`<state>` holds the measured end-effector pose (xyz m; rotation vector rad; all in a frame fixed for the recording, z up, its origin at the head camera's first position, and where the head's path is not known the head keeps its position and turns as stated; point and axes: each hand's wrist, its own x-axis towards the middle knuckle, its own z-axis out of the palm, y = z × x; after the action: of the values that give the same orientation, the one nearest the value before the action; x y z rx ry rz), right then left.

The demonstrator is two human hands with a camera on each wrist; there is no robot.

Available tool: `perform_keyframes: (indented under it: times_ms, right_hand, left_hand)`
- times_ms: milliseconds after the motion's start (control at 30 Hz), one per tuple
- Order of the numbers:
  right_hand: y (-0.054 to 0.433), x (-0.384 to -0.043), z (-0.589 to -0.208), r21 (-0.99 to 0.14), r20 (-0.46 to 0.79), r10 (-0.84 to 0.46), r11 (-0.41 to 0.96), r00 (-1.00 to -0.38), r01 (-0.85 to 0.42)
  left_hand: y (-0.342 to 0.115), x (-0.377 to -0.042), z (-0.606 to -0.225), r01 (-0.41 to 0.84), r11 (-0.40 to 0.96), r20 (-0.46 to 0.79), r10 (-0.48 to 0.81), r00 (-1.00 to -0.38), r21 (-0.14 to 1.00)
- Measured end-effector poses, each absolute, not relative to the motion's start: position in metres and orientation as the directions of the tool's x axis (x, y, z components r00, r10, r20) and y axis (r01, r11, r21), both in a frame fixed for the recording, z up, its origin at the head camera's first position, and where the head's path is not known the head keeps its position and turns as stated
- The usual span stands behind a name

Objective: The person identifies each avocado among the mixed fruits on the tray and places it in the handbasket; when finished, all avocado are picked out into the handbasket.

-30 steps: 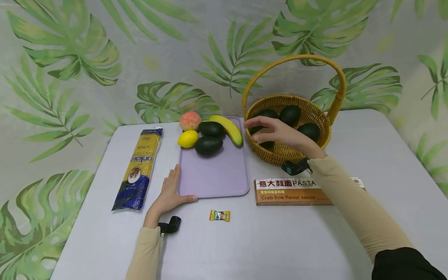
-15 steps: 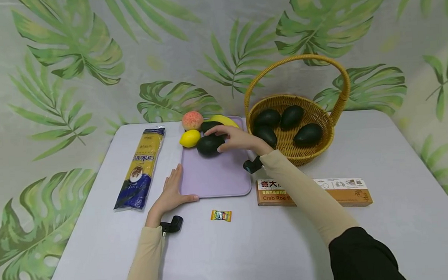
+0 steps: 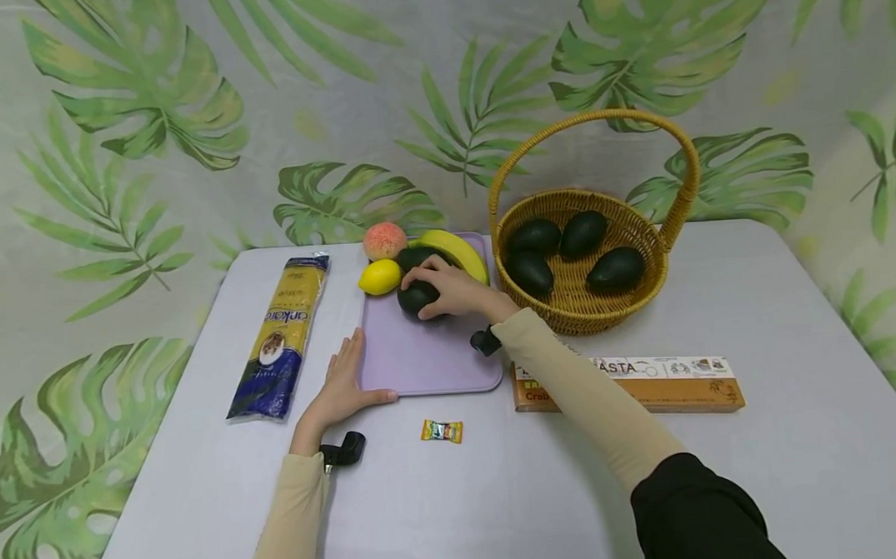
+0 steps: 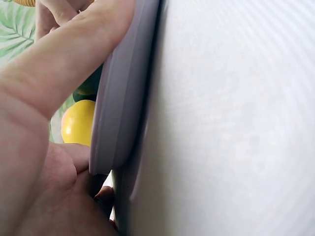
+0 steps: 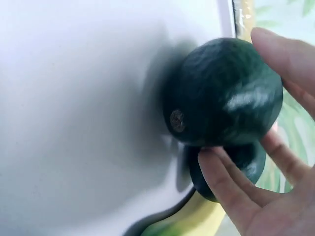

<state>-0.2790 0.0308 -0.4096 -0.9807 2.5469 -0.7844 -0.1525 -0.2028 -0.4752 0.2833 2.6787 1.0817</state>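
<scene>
My right hand (image 3: 459,291) grips a dark green avocado (image 3: 417,301) over the lilac tray (image 3: 429,359). In the right wrist view the thumb lies on one side of this avocado (image 5: 224,93) and the fingers on the other. A second avocado (image 5: 253,160) lies just beyond it. On the tray's far part are a banana (image 3: 458,256), a lemon (image 3: 379,277) and a peach (image 3: 385,241). My left hand (image 3: 342,392) rests around the tray's near left corner, fingers straight along its left side. Its thumb touches the tray's wall (image 4: 120,108) in the left wrist view.
A wicker basket (image 3: 570,320) with a tall handle stands right of the tray, several avocados inside. Before it lies a pasta box (image 3: 685,386), partly under the right forearm. A blue and yellow pasta packet (image 3: 278,337) lies left. One wrapped candy (image 3: 442,431) lies in front.
My right hand has moved left from over the basket to the tray and taken hold of the nearer avocado, which is slightly shifted. The left hand stays at the tray's corner.
</scene>
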Motion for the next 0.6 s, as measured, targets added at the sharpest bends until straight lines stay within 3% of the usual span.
perform_keyframes:
  times_ms: [267,600]
  right_hand:
    - [0.032,-0.271,-0.414,-0.568,-0.033,-0.644,0.641,-0.764,-0.516]
    - [0.075,-0.262,-0.391,-0.841,0.063,-0.657,0.37,-0.751,-0.394]
  left_hand:
    - [-0.203,-0.153,-0.477,0.097,0.701,-0.139,0.271,-0.952,0.707]
    - [-0.203,-0.15,-0.478,0.142,0.658,-0.066,0.281,-0.958,0.74]
